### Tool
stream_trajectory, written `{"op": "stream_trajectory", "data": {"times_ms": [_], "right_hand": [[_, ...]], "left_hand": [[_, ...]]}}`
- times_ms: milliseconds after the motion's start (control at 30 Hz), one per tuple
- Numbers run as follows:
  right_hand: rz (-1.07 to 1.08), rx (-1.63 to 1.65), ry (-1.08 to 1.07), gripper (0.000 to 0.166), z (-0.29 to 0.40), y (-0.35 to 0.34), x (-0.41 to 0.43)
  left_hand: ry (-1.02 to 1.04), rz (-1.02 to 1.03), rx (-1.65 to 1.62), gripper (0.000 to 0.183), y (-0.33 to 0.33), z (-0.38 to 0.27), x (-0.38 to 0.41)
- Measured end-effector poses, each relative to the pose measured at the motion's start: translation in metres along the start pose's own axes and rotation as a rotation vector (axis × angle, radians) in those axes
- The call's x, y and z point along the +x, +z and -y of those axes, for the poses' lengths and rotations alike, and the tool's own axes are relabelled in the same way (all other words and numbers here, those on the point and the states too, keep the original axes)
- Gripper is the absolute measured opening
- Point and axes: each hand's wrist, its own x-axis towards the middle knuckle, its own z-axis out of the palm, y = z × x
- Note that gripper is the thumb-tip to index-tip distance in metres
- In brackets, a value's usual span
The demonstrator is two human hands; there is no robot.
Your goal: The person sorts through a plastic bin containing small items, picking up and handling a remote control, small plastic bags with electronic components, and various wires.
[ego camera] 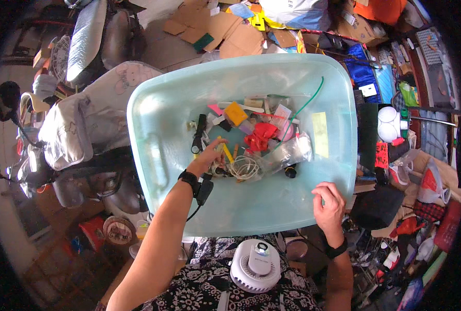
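A large pale blue-green plastic tub (254,210) lies before me with mixed small items at its bottom. Inside it my left hand (212,153) reaches down beside a yellow strip (227,152); whether the fingers grip anything is unclear. Close by are a coiled white cable (245,168) and a black strap-like item (199,134). Farther over lie a yellow-orange block (236,113), a crumpled red bag (260,137), a clear plastic bag (292,153) and a green strand (307,102). My right hand (328,202), fingers curled, is at the tub's near right corner with no object visible in it.
A white round fan (255,265) hangs at my chest. Left of the tub stands a scooter with a mirror (6,101) and a pale cover (65,132). Flattened cardboard (242,41) lies beyond the tub. Piled goods, including a black box (366,136), crowd the right side.
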Motion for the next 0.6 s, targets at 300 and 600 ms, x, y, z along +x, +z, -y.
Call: {"op": "stream_trajectory", "data": {"times_ms": [300, 600], "right_hand": [[-0.019, 0.035, -0.005, 0.012, 0.002, -0.001, 0.002], [0.019, 0.022, -0.035, 0.010, -0.001, -0.001, -0.001]], "left_hand": [[-0.092, 0.213, -0.419, 0.042, 0.015, -0.032, -0.014], [0.103, 0.393, -0.117, 0.062, 0.080, -0.093, -0.084]]}}
